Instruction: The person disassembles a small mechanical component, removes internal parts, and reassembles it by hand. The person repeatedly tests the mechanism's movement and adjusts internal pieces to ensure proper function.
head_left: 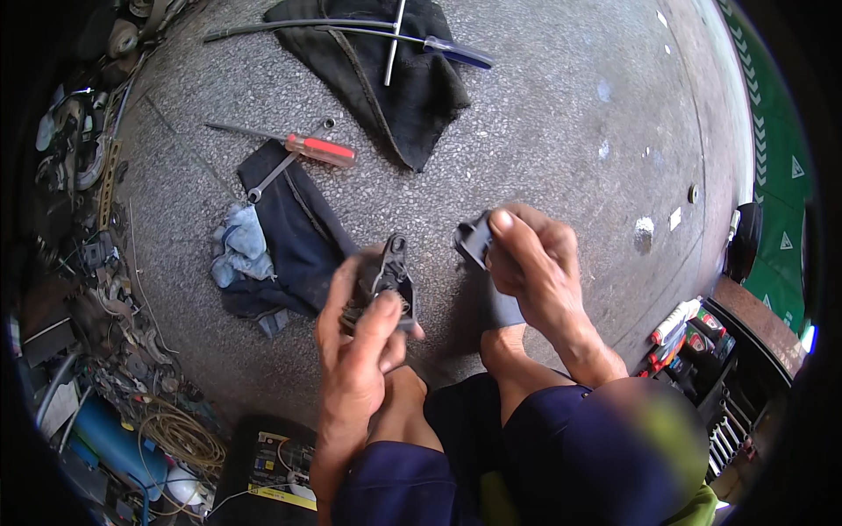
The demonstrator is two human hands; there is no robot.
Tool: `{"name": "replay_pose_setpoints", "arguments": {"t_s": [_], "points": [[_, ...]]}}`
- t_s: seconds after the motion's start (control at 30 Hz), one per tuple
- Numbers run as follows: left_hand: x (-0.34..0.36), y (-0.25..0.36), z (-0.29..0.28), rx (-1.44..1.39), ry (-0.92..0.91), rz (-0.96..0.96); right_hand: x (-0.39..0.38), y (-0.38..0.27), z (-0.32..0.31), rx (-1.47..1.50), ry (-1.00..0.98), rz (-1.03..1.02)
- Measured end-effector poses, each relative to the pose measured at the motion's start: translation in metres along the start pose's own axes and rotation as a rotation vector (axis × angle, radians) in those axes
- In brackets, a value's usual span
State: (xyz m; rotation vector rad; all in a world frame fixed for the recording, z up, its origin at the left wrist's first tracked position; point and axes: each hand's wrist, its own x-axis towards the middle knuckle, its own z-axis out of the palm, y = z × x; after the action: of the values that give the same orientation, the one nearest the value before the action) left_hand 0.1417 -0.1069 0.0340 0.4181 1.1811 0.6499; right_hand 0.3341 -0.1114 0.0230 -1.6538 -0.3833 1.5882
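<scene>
My left hand (pixel 358 346) is closed round a dark mechanical part (pixel 393 279) with a lever-like arm at its top and an open housing; the thumb presses on its front. To the right and a little higher, my right hand (pixel 537 254) pinches a small dark grey curved piece (pixel 474 239) between thumb and fingers. The two pieces are apart. What kind of parts they are I cannot tell. Below the hands are my bare knees and dark blue shorts (pixel 399 482).
A dark cloth (pixel 303 219) lies ahead with a light blue rag (pixel 242 245), a wrench (pixel 279 175) and a red-handled screwdriver (pixel 320 150). Farther off, a black cloth (pixel 395 96) bears a blue-handled screwdriver (pixel 458 53) and a T-handle rod (pixel 395 44). Scrap parts (pixel 96 307) line the left; a tool cart (pixel 732 412) stands right.
</scene>
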Motion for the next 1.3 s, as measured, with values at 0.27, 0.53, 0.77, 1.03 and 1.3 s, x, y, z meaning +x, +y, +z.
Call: {"name": "replay_pose_setpoints", "arguments": {"t_s": [0.27, 0.53, 0.77, 1.03, 1.3], "points": [[0.026, -0.044, -0.009, 0.255, 0.163, 0.159, 0.032, 0.057, -0.008, -0.511, -0.256, -0.022], [0.031, -0.04, -0.005, -0.109, 0.144, 0.063, 0.048, 0.096, -0.009, -1.215, -0.097, -0.305], [0.034, -0.051, -0.013, -0.017, 0.154, 0.136, 0.005, 0.019, 0.026, -0.785, -0.356, -0.41], [0.028, -0.043, -0.012, -0.019, 0.238, 0.097, -0.001, 0.023, 0.022, -0.612, -0.288, -0.373], [0.028, -0.038, -0.025, -0.405, 0.036, 0.019, 0.067, 0.077, -0.018, -0.996, 0.01, -0.332]]}}
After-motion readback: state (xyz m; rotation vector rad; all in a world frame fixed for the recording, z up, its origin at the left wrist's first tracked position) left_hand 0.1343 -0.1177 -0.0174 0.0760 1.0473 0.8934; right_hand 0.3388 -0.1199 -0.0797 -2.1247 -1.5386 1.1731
